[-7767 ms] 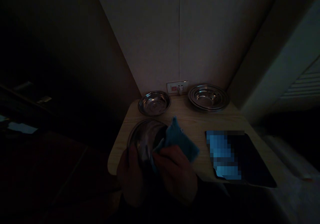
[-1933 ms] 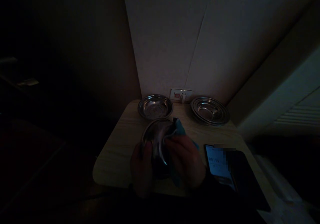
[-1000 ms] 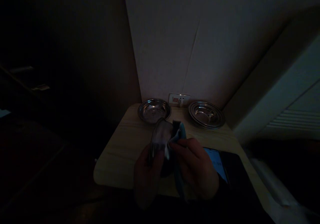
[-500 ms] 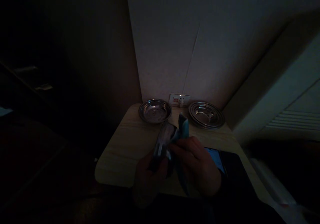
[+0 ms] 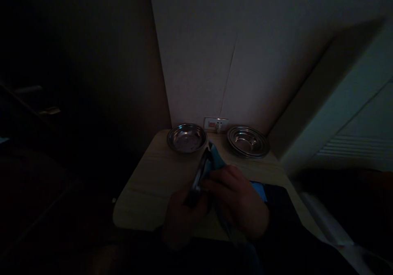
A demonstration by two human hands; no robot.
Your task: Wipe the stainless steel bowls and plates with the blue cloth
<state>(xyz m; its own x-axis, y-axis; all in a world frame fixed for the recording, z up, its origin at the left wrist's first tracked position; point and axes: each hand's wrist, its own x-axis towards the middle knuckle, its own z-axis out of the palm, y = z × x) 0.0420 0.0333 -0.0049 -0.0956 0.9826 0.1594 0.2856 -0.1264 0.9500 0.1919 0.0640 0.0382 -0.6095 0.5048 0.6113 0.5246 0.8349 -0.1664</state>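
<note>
Over the front of the small table, my left hand (image 5: 182,215) is closed around a dark, shiny-edged object (image 5: 199,174). Its kind is too dim to make out, and it stands tilted with its edge toward me. My right hand (image 5: 241,197) grips a teal cloth (image 5: 216,157), its fingers pressed against the object's right side. Part of the cloth sticks up above the fingers and another part hangs below them. The lower end of the object is hidden by my hands.
A round metal dish (image 5: 186,139) stands at the table's (image 5: 147,185) back left. Several stacked metal dishes (image 5: 248,142) are at the back right. A wall socket (image 5: 216,124) with a plug sits behind them. A lit phone screen (image 5: 259,190) lies near my right forearm.
The shiny object has turned so that it appears narrower, edge-on. The cloth's upper end has tipped left toward it. The view has shifted slightly, moving the table a little left.
</note>
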